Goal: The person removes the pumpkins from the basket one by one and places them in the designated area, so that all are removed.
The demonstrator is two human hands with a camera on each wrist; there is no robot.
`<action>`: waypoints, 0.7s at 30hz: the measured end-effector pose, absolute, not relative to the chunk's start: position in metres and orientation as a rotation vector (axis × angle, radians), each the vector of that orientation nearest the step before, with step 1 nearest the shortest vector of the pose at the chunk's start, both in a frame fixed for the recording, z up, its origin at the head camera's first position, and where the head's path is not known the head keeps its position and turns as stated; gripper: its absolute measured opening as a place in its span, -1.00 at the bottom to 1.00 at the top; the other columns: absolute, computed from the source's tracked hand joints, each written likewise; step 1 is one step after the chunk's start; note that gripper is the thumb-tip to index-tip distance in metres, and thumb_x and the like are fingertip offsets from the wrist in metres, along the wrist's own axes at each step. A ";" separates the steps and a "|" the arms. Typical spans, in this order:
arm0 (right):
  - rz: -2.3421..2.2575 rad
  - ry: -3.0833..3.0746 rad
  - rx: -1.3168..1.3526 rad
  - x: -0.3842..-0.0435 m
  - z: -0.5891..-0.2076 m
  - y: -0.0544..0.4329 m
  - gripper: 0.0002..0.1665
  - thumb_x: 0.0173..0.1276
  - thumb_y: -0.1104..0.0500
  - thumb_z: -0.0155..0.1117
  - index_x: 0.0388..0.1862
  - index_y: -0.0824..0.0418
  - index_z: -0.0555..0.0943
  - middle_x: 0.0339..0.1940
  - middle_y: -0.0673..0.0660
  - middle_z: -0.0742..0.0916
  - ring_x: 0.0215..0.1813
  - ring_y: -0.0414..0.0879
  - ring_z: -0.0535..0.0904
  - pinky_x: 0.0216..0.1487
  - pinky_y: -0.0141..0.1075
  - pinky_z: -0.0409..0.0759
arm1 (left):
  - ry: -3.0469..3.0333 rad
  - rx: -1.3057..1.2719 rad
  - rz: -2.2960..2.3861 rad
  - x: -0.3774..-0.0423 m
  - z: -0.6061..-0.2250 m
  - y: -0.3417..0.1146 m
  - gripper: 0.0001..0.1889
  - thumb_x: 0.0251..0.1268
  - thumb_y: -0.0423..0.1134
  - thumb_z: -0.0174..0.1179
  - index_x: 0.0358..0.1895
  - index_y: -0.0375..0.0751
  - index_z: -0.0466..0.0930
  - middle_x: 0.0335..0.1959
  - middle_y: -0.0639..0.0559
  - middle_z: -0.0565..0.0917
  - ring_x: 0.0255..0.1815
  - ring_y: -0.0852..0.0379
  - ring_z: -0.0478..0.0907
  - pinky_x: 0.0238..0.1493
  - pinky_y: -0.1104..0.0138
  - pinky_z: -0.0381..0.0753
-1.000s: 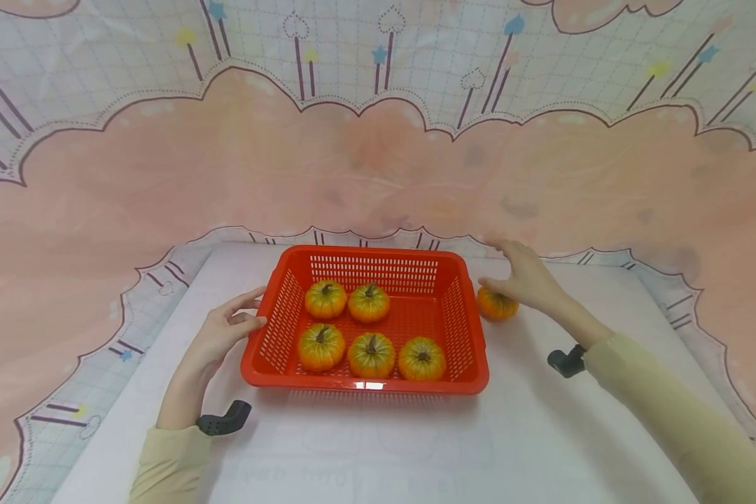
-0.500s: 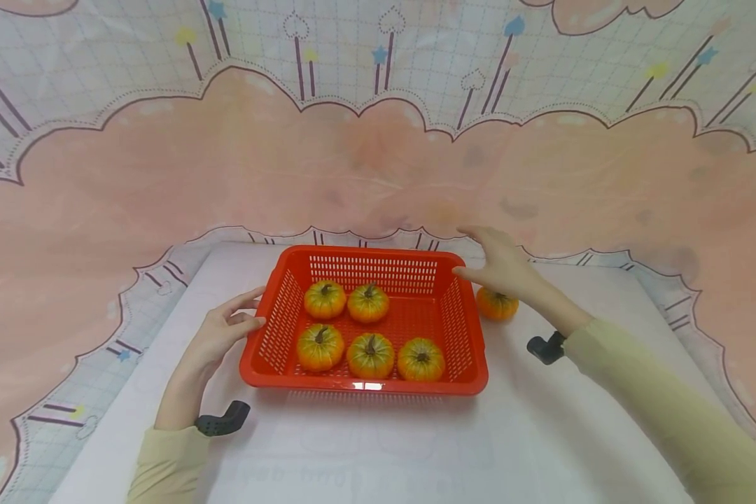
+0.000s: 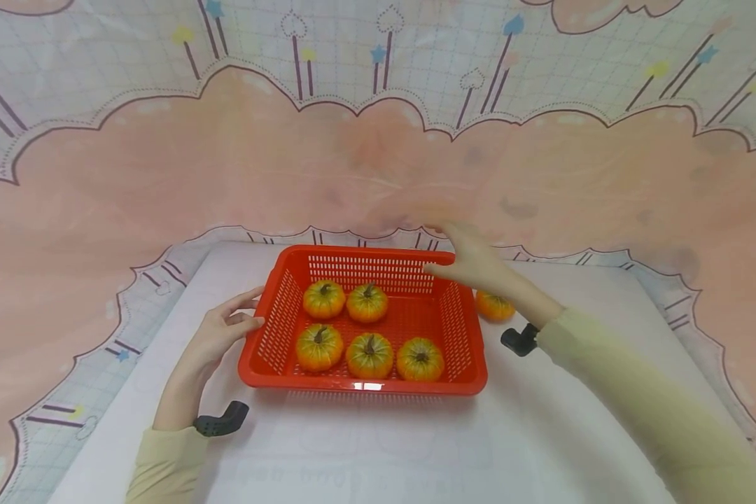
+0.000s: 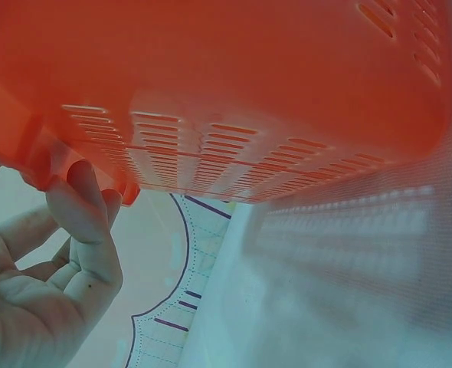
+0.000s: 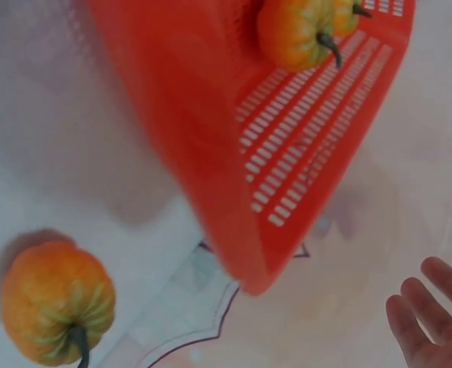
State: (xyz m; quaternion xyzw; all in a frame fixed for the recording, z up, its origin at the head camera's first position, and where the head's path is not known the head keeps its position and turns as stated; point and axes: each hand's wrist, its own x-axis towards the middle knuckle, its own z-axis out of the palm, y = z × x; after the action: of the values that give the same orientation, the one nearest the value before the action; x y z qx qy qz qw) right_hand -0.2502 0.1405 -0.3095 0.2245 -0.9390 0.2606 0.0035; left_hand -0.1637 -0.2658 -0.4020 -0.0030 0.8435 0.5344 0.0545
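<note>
A red plastic basket (image 3: 365, 386) holds several small orange-green pumpkins (image 3: 369, 355) in two rows. At its left side, my left hand (image 3: 217, 337) holds the rim with bent fingers; the left wrist view shows the fingertips (image 4: 79, 180) tucked up under the rim. My right hand (image 3: 475, 264) hovers over the basket's back right corner, its fingers spread and nothing between them. Beside the basket's right wall, another pumpkin (image 3: 495, 308) lies on the table, partly covered by the right forearm in the head view. The right wrist view shows this pumpkin (image 5: 56, 300) whole.
A white-covered table (image 3: 353, 448) lies under the basket. Behind it rises a pink, cloud-patterned cloth (image 3: 327, 168). Black wrist devices are on both arms, the left one (image 3: 222, 420) close to the basket's front left corner. The basket's back right floor shows between the pumpkins and the right wall.
My right hand has moved left, from over the loose pumpkin to above the basket's back right corner. That pumpkin stays on the table. The left hand keeps its place at the rim.
</note>
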 end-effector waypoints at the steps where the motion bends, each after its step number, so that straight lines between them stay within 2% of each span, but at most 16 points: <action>1: 0.814 -2.941 0.718 -0.250 -0.309 0.137 -0.09 0.19 -0.06 0.38 0.47 -0.01 0.22 0.42 0.14 0.42 0.44 0.12 0.29 0.31 0.18 0.36 | 2.560 -0.013 1.625 -0.163 -0.402 -0.266 -0.35 0.38 -0.14 0.10 0.49 -0.04 0.14 0.27 -0.25 0.36 -0.21 0.42 0.55 0.18 0.11 0.47; 5: 0.844 -2.926 0.787 -0.250 -0.307 0.125 -0.09 0.19 -0.05 0.38 0.48 -0.05 0.20 0.44 0.09 0.40 0.46 0.08 0.29 0.35 0.14 0.34 | 2.557 -0.023 1.623 -0.163 -0.402 -0.266 -0.35 0.37 -0.12 0.11 0.49 -0.05 0.14 0.27 -0.25 0.36 -0.20 0.42 0.55 0.19 0.08 0.47; 14: 0.770 -2.975 0.827 -0.250 -0.307 0.100 -0.07 0.18 -0.09 0.37 0.48 -0.03 0.19 0.46 0.09 0.39 0.44 0.11 0.33 0.36 0.13 0.33 | 2.550 -0.008 1.627 -0.163 -0.402 -0.268 -0.36 0.38 -0.15 0.10 0.49 -0.03 0.14 0.27 -0.24 0.37 -0.21 0.44 0.55 0.11 0.21 0.48; 21: 0.732 -2.971 0.907 -0.253 -0.316 0.082 -0.10 0.17 -0.08 0.39 0.45 0.01 0.24 0.43 0.12 0.41 0.44 0.11 0.30 0.37 0.11 0.33 | 2.538 -0.012 1.646 -0.163 -0.401 -0.266 -0.36 0.38 -0.15 0.10 0.49 -0.04 0.14 0.28 -0.26 0.36 -0.20 0.45 0.55 0.23 -0.04 0.44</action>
State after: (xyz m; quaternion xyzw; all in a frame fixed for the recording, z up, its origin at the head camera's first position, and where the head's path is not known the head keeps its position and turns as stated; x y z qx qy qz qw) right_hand -0.2525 0.0815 -0.3165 0.2841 -0.9306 0.2294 -0.0249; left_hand -0.1626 -0.2658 -0.4007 -0.0040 0.8376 0.5432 0.0583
